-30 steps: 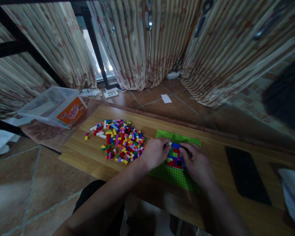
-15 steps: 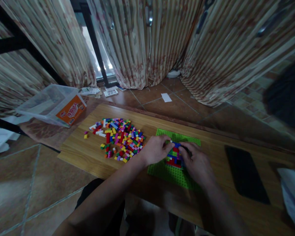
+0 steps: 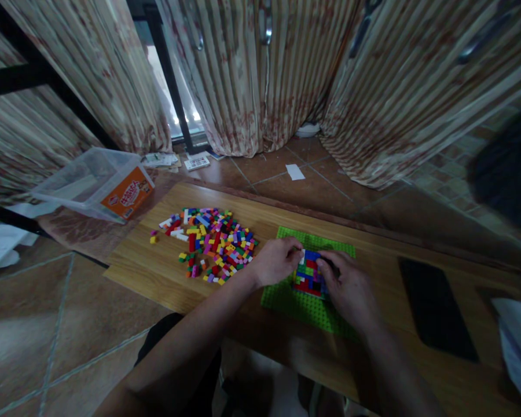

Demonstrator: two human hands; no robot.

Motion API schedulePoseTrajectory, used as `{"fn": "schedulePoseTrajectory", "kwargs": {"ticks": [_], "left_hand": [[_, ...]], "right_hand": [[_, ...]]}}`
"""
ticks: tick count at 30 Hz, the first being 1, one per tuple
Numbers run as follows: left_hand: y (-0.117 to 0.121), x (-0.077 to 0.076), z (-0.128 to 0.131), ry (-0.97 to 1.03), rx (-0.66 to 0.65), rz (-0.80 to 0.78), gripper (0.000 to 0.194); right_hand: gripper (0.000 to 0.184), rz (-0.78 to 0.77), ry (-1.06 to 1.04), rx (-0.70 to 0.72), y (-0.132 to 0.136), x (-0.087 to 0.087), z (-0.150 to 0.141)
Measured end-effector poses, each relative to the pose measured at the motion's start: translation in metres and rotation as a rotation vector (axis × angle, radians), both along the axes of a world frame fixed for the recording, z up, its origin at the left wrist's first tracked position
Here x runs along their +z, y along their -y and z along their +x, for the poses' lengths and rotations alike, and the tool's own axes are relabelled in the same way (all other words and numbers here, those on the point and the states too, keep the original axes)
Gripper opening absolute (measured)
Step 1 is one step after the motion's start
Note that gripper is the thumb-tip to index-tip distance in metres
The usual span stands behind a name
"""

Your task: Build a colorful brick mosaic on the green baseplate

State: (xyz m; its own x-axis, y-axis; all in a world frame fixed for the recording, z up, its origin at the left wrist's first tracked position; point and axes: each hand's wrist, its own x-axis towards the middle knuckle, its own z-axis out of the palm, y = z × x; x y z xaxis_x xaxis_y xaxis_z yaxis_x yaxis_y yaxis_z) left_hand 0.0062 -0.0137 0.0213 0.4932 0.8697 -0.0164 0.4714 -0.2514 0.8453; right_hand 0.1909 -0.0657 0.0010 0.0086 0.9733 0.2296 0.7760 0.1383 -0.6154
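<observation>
A multicolored brick panel point(image 3: 307, 274) lies on a green studded baseplate point(image 3: 286, 301), the left hand point(image 3: 278, 263) at its far-left corner, finger closure unclear. The right hand point(image 3: 348, 285) clamps the panel's right edge.

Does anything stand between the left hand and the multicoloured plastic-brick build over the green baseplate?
Nothing visible does: the left hand is at the far left corner of the multicoloured plastic-brick build, beside a white brick. The right hand is on the opposite side.
</observation>
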Motion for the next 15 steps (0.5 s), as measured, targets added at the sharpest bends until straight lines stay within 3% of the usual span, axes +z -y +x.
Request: {"fn": "schedulePoseTrajectory", "kwargs": {"ticks": [8,15], "left_hand": [[-0.005,-0.009,0.001,0.105,0.006,-0.122,0.023],[-0.009,0.003,0.005,0.256,0.108,-0.403,0.014]], "right_hand": [[0.037,0.006,0.007,0.004,-0.001,0.002,-0.001],[0.038,0.010,0.018,-0.007,0.000,-0.002,-0.003]]}}
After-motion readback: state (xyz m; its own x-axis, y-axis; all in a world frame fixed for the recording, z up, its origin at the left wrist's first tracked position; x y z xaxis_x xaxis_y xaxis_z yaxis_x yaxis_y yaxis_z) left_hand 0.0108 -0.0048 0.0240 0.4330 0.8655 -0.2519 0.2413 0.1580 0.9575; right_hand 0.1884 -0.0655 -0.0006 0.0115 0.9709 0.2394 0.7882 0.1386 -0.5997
